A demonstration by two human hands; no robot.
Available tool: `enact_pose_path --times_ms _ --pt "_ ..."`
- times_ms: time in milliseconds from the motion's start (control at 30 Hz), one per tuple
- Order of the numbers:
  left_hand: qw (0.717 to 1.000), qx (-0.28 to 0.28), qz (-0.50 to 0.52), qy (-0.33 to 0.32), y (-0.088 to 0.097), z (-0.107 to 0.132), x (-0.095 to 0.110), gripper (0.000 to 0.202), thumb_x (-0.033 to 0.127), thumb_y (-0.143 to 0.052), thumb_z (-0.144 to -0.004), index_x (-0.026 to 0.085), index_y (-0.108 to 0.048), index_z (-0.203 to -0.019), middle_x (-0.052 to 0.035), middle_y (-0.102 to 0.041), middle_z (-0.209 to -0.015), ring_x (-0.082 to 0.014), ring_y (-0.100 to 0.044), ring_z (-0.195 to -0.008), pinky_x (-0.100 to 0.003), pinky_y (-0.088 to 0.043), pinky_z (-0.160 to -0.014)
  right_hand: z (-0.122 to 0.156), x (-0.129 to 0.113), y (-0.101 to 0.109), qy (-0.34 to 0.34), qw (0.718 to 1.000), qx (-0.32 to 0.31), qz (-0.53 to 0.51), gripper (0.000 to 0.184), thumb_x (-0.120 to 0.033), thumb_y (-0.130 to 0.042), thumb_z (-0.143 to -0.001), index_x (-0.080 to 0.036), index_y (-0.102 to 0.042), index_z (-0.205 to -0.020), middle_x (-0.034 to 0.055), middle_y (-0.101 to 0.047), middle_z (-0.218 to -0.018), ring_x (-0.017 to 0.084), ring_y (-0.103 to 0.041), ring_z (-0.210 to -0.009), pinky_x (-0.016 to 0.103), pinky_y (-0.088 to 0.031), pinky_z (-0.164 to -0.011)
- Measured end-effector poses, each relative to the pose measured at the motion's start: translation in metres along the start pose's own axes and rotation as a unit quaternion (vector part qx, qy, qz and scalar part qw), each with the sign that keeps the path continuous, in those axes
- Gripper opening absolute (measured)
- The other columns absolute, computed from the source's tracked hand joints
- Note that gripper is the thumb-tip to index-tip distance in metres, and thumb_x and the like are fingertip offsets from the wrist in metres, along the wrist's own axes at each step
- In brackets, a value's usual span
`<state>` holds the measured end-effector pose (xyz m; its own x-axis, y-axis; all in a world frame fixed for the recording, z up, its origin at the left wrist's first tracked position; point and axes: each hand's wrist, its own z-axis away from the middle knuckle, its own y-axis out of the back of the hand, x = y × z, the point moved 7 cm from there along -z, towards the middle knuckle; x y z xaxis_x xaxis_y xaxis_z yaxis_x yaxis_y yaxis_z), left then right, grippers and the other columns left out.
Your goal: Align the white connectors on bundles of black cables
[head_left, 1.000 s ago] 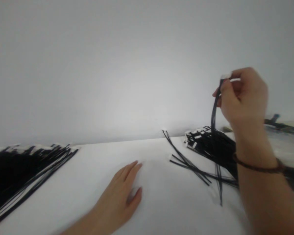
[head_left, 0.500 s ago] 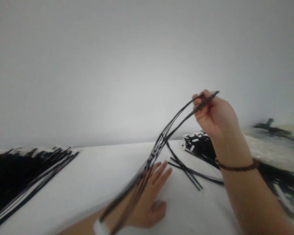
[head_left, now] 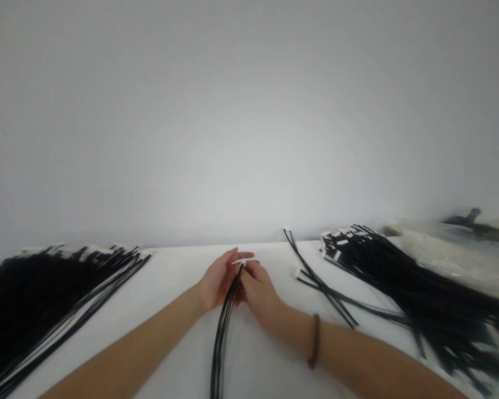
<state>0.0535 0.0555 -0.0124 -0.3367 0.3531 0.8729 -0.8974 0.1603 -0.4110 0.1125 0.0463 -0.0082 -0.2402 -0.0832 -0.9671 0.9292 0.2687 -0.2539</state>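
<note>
A small bunch of black cables (head_left: 221, 346) runs from the near edge of the view up to my two hands, which meet over the white table. My right hand (head_left: 258, 288) pinches the bunch close to its far end, where a bit of white shows between the fingers. Curled around the same end from the other side is my left hand (head_left: 220, 280), its index finger reaching over the top. The fingertips of both hands are partly hidden behind the cables and each other.
A big pile of black cables with white ends (head_left: 45, 299) lies at the left. Another heap of cables (head_left: 382, 271) lies at the right beside clear plastic bags (head_left: 449, 252). Two or so loose cables (head_left: 316, 280) cross near my right hand. A pale wall (head_left: 249, 138) rises behind the table.
My right hand has come down and left from its raised position with the cables. My left hand, spread flat on the table before, has closed around the cable ends. The bunch now runs toward me.
</note>
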Motion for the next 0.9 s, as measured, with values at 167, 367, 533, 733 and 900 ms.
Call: enact_pose_path --times_ms 167,367,533,733,900 --pt "0.989 0.043 0.114 -0.089 0.004 -0.004 0.009 0.014 0.019 -0.052 -0.073 0.012 -0.058 -0.083 -0.0063 -0.063 -0.073 -0.0146 -0.061 -0.065 -0.026 -0.05 -0.065 -0.012 -0.02 0.04 0.164 0.957 0.016 0.239 0.02 -0.033 -0.053 -0.071 -0.018 -0.045 -0.062 -0.0047 -0.044 -0.046 0.007 -0.04 -0.04 0.019 -0.028 -0.039" --pt "0.991 0.038 0.097 -0.087 0.001 -0.003 0.004 0.011 0.018 -0.052 -0.072 0.01 -0.058 -0.077 -0.0093 -0.062 -0.072 -0.016 -0.06 -0.069 -0.03 -0.047 -0.075 -0.024 -0.019 0.078 0.019 0.965 -0.153 0.21 0.028 -0.036 -0.066 -0.059 -0.014 -0.049 -0.064 -0.0041 -0.05 -0.048 0.007 -0.043 -0.042 0.019 -0.032 -0.043" --pt "0.989 0.05 0.097 -0.1 0.004 -0.001 0.003 0.01 0.018 -0.054 -0.071 0.01 -0.059 -0.075 -0.0103 -0.062 -0.073 -0.0161 -0.059 -0.069 -0.03 -0.047 -0.071 -0.023 -0.034 0.131 -0.081 0.97 -0.168 0.159 0.036 -0.033 -0.076 -0.041 -0.012 -0.052 -0.057 -0.0018 -0.052 -0.053 0.007 -0.047 -0.05 0.021 -0.037 -0.052" --pt "0.987 0.004 0.013 -0.16 -0.006 -0.001 0.006 0.018 0.025 -0.062 -0.067 0.011 -0.061 -0.079 -0.0079 -0.062 -0.075 -0.012 -0.056 -0.062 -0.022 -0.042 -0.053 -0.021 -0.035 0.108 -0.095 0.975 -0.159 0.124 0.033 -0.034 -0.07 -0.055 -0.013 -0.052 -0.074 0.0 -0.054 -0.063 0.006 -0.046 -0.051 0.017 -0.03 -0.044" --pt "0.975 0.027 -0.034 -0.219 0.008 -0.001 0.018 0.021 0.028 -0.064 -0.066 0.012 -0.064 -0.08 -0.0053 -0.064 -0.069 -0.0139 -0.057 -0.063 -0.026 -0.045 -0.061 -0.031 -0.013 0.034 0.005 0.99 -0.118 0.082 0.029 -0.038 -0.065 -0.062 -0.015 -0.049 -0.069 -0.0032 -0.052 -0.056 0.006 -0.043 -0.043 0.018 -0.03 -0.038"
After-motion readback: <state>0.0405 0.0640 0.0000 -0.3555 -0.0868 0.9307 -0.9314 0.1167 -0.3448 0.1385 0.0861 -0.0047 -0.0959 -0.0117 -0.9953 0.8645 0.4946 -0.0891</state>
